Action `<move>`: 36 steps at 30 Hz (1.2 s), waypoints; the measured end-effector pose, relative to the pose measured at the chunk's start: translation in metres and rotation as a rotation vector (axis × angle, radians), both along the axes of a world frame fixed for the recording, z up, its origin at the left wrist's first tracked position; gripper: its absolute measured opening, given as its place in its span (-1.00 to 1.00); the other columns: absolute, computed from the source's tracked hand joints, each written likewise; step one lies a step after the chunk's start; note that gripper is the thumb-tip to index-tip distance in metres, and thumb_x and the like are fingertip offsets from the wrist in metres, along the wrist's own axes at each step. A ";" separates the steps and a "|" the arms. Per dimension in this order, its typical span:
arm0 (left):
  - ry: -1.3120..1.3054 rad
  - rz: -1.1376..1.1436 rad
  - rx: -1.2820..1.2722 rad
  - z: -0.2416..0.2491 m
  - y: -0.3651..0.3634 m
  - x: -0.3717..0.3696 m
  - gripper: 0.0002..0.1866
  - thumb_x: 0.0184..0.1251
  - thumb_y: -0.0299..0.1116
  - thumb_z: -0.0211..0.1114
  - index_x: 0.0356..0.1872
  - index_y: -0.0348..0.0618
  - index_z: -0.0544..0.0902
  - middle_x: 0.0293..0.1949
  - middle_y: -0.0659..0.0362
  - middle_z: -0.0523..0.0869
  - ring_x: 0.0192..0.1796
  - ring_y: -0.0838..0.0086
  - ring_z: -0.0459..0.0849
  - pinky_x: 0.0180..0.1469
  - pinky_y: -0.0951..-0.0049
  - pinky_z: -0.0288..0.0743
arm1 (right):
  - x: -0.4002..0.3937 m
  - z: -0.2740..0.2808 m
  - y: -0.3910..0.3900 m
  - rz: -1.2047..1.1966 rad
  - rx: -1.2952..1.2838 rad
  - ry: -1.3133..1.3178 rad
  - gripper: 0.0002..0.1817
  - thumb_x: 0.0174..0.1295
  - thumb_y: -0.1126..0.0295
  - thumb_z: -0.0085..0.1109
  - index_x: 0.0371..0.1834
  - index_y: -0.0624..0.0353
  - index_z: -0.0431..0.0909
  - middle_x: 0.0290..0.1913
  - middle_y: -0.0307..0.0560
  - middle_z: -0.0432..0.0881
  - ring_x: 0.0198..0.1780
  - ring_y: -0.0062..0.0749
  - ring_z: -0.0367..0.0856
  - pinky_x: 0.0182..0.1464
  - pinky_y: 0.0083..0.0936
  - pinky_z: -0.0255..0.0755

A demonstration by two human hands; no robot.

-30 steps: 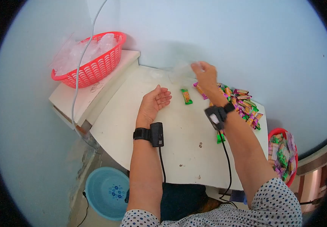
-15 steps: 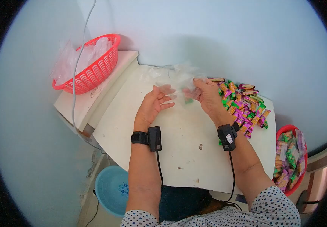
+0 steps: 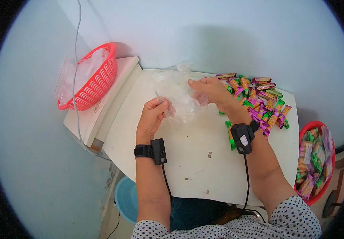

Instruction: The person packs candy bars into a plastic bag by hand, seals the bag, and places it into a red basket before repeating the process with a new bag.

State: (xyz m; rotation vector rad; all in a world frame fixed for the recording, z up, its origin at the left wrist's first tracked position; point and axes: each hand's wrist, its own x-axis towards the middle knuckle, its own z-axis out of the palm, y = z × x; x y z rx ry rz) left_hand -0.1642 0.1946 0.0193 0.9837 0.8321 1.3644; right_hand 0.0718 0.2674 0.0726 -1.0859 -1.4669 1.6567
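Farthest left, a red basket [image 3: 96, 81] heaped with clear plastic bags sits on a raised white shelf [image 3: 100, 115], with a thin grey cable [image 3: 75, 59] hanging down in front of it. Below the shelf, on the floor, part of a blue basin [image 3: 126, 197] shows beside the person's left forearm. Next comes the white table [image 3: 196, 163], its near half bare apart from a few small dark specks. Over the far half, the left hand [image 3: 152, 117] is closed in a pinch grip on one edge of a clear plastic bag [image 3: 180, 103], thumb and fingers folded around the film; a black device is strapped to that wrist with a cable running toward the body. The bag is held up just above the table between both hands, crumpled and see-through. The right hand [image 3: 210, 91] grips the bag's other side, its fingers curled against the plastic, and it wears a similar black wrist device. Just right of that hand lies a pile of wrapped candies [image 3: 261, 101] in green, purple and orange, with one green piece [image 3: 230, 135] lying apart near the right wrist. At the far right, below the table's edge, a second red basket [image 3: 315, 163] holds more of the same packets.
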 end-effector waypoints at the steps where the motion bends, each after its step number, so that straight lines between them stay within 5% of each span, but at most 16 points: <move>1: 0.010 -0.007 -0.004 0.002 -0.002 0.001 -0.86 0.37 -0.39 0.33 -0.15 -0.20 0.70 -0.25 0.21 0.76 -0.23 0.48 0.73 -0.07 0.41 0.64 | -0.002 -0.006 0.002 -0.003 0.019 0.003 -0.58 0.17 0.00 0.36 -0.34 0.20 0.65 -0.40 -0.08 0.67 -0.42 -0.44 0.65 -0.36 -0.47 0.57; 8: 0.026 0.053 -0.017 0.001 -0.003 -0.008 -0.87 0.35 -0.38 0.36 -0.20 -0.21 0.71 -0.30 0.21 0.75 -0.27 0.51 0.71 -0.10 0.44 0.63 | -0.002 -0.018 0.011 -0.217 0.078 0.334 -0.81 0.23 0.35 0.32 -0.43 0.24 0.59 -0.49 -0.18 0.60 -0.54 -0.52 0.57 -0.48 -0.52 0.57; 14: 0.026 0.110 -0.011 -0.002 0.000 -0.007 -0.84 0.38 -0.36 0.34 -0.20 -0.26 0.71 -0.33 0.22 0.72 -0.30 0.51 0.69 -0.17 0.48 0.59 | -0.005 -0.002 -0.003 -0.269 -0.039 0.313 -0.72 0.25 0.21 0.33 -0.33 0.22 0.57 -0.47 -0.18 0.58 -0.53 -0.49 0.58 -0.42 -0.50 0.58; 20: -0.046 0.222 0.003 0.004 -0.001 -0.011 -0.86 0.40 -0.32 0.31 -0.21 -0.17 0.69 -0.32 0.27 0.72 -0.29 0.53 0.68 -0.16 0.50 0.57 | -0.008 -0.011 -0.002 -0.052 -0.012 0.048 -0.54 0.18 0.09 0.41 -0.09 0.24 0.57 -0.36 -0.21 0.61 -0.44 -0.52 0.62 -0.25 -0.46 0.62; 23: -0.092 0.288 0.032 0.000 0.001 -0.015 -0.85 0.41 -0.29 0.30 -0.20 -0.15 0.67 -0.32 0.29 0.71 -0.30 0.54 0.68 -0.16 0.51 0.57 | -0.005 -0.011 -0.008 0.121 0.018 0.073 -0.64 0.20 0.17 0.40 -0.10 0.19 0.60 -0.35 -0.22 0.65 -0.38 -0.52 0.66 -0.25 -0.51 0.60; 36: -0.186 0.482 -0.002 0.005 -0.001 -0.017 -0.84 0.37 -0.36 0.36 -0.17 -0.22 0.69 -0.36 0.27 0.71 -0.36 0.55 0.65 -0.23 0.55 0.54 | -0.002 -0.015 -0.001 0.033 0.079 0.190 -0.76 0.21 0.25 0.43 -0.38 0.16 0.62 -0.53 -0.29 0.61 -0.57 -0.63 0.55 -0.49 -0.59 0.50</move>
